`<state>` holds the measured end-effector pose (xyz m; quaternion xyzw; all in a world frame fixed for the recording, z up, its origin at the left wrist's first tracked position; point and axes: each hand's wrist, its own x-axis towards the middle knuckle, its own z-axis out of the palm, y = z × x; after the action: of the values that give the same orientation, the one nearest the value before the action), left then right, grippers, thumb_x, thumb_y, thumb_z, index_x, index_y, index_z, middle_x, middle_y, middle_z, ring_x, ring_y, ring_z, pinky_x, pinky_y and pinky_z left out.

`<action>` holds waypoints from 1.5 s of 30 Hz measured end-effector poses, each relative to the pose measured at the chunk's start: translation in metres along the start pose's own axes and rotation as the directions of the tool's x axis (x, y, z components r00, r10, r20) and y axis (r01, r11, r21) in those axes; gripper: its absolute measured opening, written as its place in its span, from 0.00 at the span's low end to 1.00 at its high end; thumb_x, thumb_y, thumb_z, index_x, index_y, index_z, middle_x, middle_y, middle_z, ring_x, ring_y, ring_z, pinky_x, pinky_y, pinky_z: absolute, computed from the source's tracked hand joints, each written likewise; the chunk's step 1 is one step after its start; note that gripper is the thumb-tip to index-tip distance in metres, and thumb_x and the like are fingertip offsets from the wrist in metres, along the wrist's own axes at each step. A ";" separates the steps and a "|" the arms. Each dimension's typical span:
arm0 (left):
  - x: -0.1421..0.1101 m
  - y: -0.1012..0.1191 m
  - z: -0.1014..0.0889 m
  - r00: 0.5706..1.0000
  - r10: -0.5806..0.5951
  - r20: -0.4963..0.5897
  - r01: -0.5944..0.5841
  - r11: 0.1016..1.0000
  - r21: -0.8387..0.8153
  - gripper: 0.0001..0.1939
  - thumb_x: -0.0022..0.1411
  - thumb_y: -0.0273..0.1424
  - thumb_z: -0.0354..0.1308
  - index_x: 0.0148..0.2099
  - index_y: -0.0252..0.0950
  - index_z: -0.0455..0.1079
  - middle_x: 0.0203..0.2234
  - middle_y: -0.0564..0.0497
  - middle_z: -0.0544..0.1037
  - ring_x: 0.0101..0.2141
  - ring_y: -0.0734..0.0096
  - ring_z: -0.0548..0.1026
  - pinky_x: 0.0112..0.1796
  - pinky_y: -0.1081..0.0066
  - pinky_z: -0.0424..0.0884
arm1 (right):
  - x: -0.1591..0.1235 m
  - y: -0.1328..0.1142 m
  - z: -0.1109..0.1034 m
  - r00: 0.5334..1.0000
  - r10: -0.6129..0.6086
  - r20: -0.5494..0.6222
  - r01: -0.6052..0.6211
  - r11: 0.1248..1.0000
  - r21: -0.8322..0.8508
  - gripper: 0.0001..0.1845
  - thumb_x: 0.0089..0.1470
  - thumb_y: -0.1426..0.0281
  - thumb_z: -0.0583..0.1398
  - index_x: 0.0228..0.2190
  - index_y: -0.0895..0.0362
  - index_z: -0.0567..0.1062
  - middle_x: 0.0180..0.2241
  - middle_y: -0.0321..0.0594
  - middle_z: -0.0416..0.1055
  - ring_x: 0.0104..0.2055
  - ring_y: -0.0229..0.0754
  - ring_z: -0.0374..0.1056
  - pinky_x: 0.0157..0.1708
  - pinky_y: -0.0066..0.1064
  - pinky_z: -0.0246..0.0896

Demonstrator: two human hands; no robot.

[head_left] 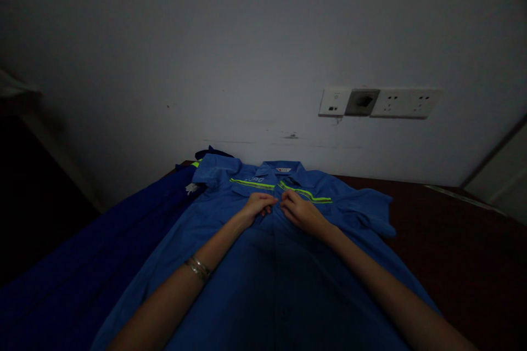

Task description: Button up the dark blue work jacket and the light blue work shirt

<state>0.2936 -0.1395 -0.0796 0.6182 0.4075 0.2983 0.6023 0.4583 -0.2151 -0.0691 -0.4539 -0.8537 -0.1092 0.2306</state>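
A blue short-sleeved work shirt (247,285) lies spread face up, its collar toward the wall. Yellow-green stripes cross its chest, and a button front runs down the middle. On the left edge of that front, just below the stripes, my left hand (259,204) pinches the fabric. My right hand (298,210) is closed on the opposite edge, its fingertips close to those of the left. Whether a button sits between the fingers is too small and dark to tell. A silver bracelet (198,269) circles my left wrist.
Darker blue clothing (102,252) lies along the left side, partly under the shirt. The dark reddish-brown table (436,230) shows at right. Behind stands a pale wall (206,66) with a row of sockets (399,103). The light is dim.
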 end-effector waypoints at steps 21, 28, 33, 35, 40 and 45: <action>-0.004 0.005 0.010 0.999 -0.049 0.012 0.050 0.994 -0.097 0.15 0.45 0.38 0.60 0.31 0.30 0.70 0.12 0.58 0.64 0.13 0.85 0.59 0.14 0.81 0.50 | 0.003 -0.003 -0.003 0.991 0.130 -0.022 -0.131 0.991 -0.042 0.08 0.54 0.69 0.52 0.35 0.57 0.69 0.39 0.44 0.61 0.39 0.39 0.61 0.36 0.30 0.60; -0.005 0.017 0.007 0.999 -0.011 0.045 0.012 0.999 -0.037 0.19 0.52 0.43 0.53 0.30 0.29 0.69 0.18 0.53 0.70 0.14 0.84 0.62 0.13 0.81 0.52 | 0.007 0.000 -0.013 0.951 0.292 -0.106 -0.269 0.945 0.188 0.11 0.52 0.64 0.54 0.35 0.56 0.68 0.35 0.40 0.64 0.33 0.36 0.63 0.33 0.28 0.59; -0.008 0.027 0.002 0.990 -0.003 0.143 0.015 0.996 -0.085 0.26 0.56 0.46 0.46 0.39 0.27 0.69 0.31 0.42 0.75 0.16 0.82 0.66 0.14 0.81 0.55 | 0.012 -0.009 -0.013 0.913 0.406 0.046 -0.403 0.878 0.257 0.20 0.45 0.63 0.59 0.40 0.56 0.64 0.25 0.33 0.66 0.24 0.34 0.62 0.23 0.24 0.52; -0.008 0.031 -0.002 0.992 0.016 0.127 -0.010 0.999 -0.050 0.25 0.56 0.45 0.45 0.40 0.28 0.69 0.33 0.41 0.75 0.16 0.82 0.66 0.14 0.81 0.55 | 0.013 -0.009 -0.013 0.909 0.412 0.064 -0.414 0.874 0.256 0.20 0.43 0.68 0.59 0.41 0.56 0.64 0.25 0.33 0.67 0.24 0.34 0.62 0.24 0.23 0.51; -0.009 0.040 -0.008 0.993 0.119 -0.004 -0.113 0.953 0.283 0.13 0.53 0.33 0.50 0.30 0.27 0.71 0.24 0.48 0.74 0.13 0.84 0.63 0.14 0.82 0.54 | 0.012 0.003 -0.019 0.895 0.445 0.039 -0.434 0.846 0.309 0.19 0.42 0.75 0.55 0.41 0.56 0.63 0.25 0.33 0.67 0.25 0.34 0.63 0.25 0.23 0.52; -0.032 0.036 0.002 0.959 0.086 0.269 -0.190 0.902 0.387 0.14 0.52 0.37 0.52 0.29 0.29 0.70 0.19 0.52 0.72 0.14 0.83 0.64 0.15 0.81 0.56 | 0.013 0.013 -0.031 0.885 0.465 0.018 -0.442 0.829 0.342 0.18 0.42 0.75 0.54 0.39 0.56 0.64 0.24 0.33 0.66 0.25 0.35 0.63 0.25 0.23 0.54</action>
<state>0.2850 -0.1663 -0.0407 0.7900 0.3380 0.1700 0.4825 0.4718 -0.2111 -0.0364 -0.5934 -0.7193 0.0814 0.3520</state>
